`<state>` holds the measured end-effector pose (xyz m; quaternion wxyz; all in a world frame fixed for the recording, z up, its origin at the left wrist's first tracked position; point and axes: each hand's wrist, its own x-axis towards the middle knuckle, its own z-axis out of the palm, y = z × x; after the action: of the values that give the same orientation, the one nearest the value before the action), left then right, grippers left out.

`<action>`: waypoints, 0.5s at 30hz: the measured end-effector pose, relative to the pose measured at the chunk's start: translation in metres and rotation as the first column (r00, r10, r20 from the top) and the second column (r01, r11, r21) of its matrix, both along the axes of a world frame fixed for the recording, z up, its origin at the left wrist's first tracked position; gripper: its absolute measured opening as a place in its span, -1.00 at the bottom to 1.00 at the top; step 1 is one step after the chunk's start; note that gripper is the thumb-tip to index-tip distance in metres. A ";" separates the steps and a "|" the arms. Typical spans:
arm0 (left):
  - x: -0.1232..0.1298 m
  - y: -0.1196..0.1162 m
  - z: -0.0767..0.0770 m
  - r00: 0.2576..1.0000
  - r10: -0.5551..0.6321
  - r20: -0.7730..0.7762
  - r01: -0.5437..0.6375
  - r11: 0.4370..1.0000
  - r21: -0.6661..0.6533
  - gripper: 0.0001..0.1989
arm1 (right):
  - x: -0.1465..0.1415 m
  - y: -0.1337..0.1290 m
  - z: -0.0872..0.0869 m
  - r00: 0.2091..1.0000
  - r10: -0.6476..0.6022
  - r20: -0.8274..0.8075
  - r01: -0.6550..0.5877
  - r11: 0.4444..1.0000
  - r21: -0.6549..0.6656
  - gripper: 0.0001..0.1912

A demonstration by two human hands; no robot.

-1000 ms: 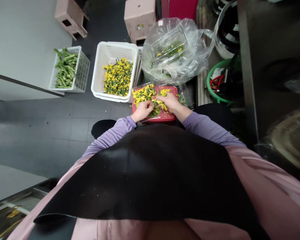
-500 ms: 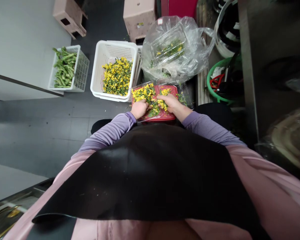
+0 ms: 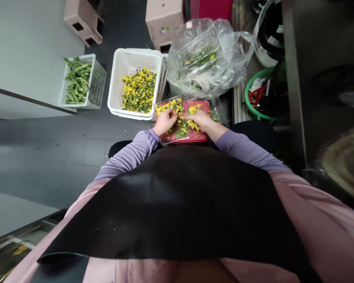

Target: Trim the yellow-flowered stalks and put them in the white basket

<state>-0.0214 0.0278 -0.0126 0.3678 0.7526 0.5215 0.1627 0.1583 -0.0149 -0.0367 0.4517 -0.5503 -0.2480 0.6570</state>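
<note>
A red tray lies in front of my apron, with a clear plastic container over its left part. Yellow flowers with green stems are spread across both. My left hand is over the flowers at the left, its fingers pinched together; whatever is between the fingertips is too small to make out. At the right side of the tray, my right hand has its fingers closed on a bunch of yellow flowers.
A white basket of yellow flowers stands left of the tray, and a smaller basket of green stalks farther left. Beyond the tray lies a clear plastic bag. Pink stools stand behind; a green basket is at right.
My left hand has moved up a little over the flowers, away from the tray's near part, and its fingers now show pinched. My right hand has barely moved.
</note>
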 end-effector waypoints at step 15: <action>-0.003 -0.028 0.019 0.931 0.232 0.282 -0.044 0.838 -0.544 -0.87 | 0.001 -0.013 0.008 0.762 0.376 0.528 -0.503 0.856 0.116 -0.81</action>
<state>-0.0241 -0.0003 0.0063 0.6312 0.5428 0.5288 0.1654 0.1596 -0.0278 -0.0284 0.2717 -0.5616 -0.5573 0.5479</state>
